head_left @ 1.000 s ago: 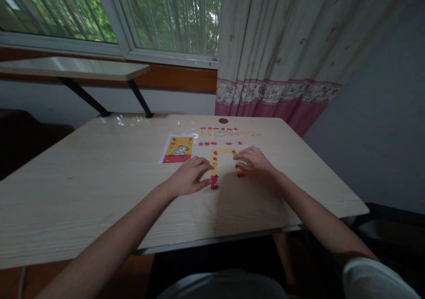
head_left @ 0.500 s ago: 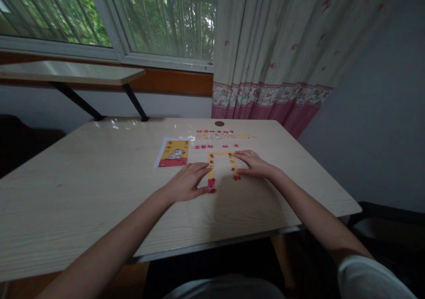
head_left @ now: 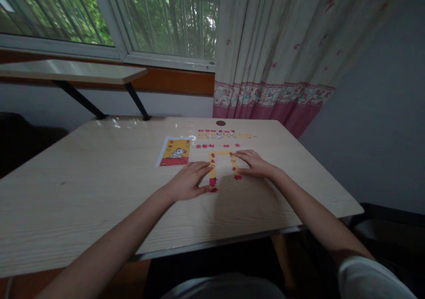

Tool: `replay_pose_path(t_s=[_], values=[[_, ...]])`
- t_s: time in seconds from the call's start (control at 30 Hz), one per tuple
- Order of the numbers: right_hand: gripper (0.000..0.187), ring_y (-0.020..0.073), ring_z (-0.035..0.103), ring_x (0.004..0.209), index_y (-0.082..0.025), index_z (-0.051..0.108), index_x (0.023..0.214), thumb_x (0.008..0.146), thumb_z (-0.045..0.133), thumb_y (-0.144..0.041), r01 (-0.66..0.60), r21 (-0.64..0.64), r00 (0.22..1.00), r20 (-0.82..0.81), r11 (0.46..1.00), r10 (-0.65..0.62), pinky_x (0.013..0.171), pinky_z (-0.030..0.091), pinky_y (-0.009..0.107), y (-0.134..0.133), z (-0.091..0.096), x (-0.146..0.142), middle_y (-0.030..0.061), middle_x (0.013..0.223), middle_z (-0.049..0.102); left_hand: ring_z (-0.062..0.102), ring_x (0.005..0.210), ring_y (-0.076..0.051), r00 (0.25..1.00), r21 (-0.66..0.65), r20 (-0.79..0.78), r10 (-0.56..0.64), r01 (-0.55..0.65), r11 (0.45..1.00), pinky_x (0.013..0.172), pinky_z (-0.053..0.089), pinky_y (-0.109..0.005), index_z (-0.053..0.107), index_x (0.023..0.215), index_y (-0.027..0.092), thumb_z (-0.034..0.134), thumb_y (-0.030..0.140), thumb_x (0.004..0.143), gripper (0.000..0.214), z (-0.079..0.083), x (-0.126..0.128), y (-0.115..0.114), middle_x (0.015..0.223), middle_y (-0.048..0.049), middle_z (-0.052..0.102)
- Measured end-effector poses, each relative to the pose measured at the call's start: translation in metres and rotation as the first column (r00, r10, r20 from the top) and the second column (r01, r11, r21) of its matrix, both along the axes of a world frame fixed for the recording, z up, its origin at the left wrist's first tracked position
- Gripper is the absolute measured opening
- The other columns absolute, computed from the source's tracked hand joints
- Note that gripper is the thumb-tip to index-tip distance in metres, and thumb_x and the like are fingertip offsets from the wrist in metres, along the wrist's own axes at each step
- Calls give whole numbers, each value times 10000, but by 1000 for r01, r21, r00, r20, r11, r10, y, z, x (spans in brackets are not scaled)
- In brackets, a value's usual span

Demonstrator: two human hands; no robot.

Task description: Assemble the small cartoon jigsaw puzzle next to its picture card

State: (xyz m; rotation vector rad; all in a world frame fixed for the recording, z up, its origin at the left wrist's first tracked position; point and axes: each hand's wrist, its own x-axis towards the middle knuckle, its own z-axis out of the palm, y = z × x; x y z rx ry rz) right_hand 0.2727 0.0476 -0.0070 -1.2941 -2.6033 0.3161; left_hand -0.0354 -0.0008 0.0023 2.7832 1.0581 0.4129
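A yellow and red jigsaw puzzle border [head_left: 222, 153] lies flat on the wooden table, joined along its top and two sides, with bare table inside. My left hand [head_left: 188, 182] rests on the table with fingers apart, fingertips and thumb touching the border's left side. On the other side, my right hand [head_left: 255, 164] has its fingers spread, and its fingertips touch the right strip. Neither hand grasps anything. Left of the border lies a reference picture [head_left: 175, 152] of a white animal on yellow and red.
Loose puzzle pieces [head_left: 226, 135] lie in rows beyond the border, some red, some yellow or white. Behind them a dark round disc [head_left: 221, 123] is set at the table's [head_left: 99, 193] back. A raised shelf [head_left: 83, 71] stands at back left; a curtain [head_left: 272, 69] hangs behind.
The view has shifted very slightly. My hands and the puzzle border keep the same places relative to each other.
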Motion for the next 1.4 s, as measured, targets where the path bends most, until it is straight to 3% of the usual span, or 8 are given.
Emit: replay_pose_path(t_s=[0.37, 0.67, 1.0, 1.23, 1.4], values=[[711, 286, 376, 1278, -191, 414, 1382, 808, 532, -594, -14, 13, 1000, -14, 1000, 14, 1060, 299, 478, 1, -3, 2, 135, 1400, 432, 454, 1224, -301, 1000, 1, -2, 3, -3, 1000, 995, 380, -453, 465, 1293, 144, 541, 498, 846, 575, 3, 2, -1, 1334, -169, 493], [535, 265, 430, 1228, -186, 473, 1329, 878, 491, -475, 0, 149, 1000, -23, 989, 3, 1010, 342, 440, 3, 8, -3, 131, 1339, 500, 486, 1185, -295, 1000, 7, 8, -1, 1, 1000, 973, 396, -465, 461, 1285, 153, 513, 448, 876, 507, 3, 1, 1, 1288, -148, 538], [280, 220, 537, 1069, -196, 670, 1080, 878, 524, -321, -74, 188, 997, 44, 979, 67, 958, 353, 366, 44, 29, -73, 76, 1106, 648, 480, 1187, -287, 1000, -2, 12, 5, -5, 1000, 977, 385, -459, 474, 1281, 173, 499, 467, 881, 497, 3, 1, 1, 1291, -130, 538], [292, 241, 565, 1028, -206, 683, 1082, 868, 536, -341, 70, 228, 996, 37, 971, -80, 912, 394, 381, 70, 21, -120, 88, 1094, 665, 483, 1187, -291, 1000, -22, -5, 27, -27, 999, 981, 374, -463, 488, 1274, 165, 500, 448, 878, 487, 5, 2, -1, 1291, -132, 542], [225, 226, 590, 957, -211, 728, 966, 826, 591, -321, 76, 172, 997, 18, 982, -81, 871, 423, 348, 80, 21, -132, 74, 989, 694, 483, 1188, -291, 1000, -30, 15, 26, -26, 999, 982, 361, -466, 491, 1274, 173, 498, 457, 875, 490, 7, 2, -2, 1286, -129, 547]])
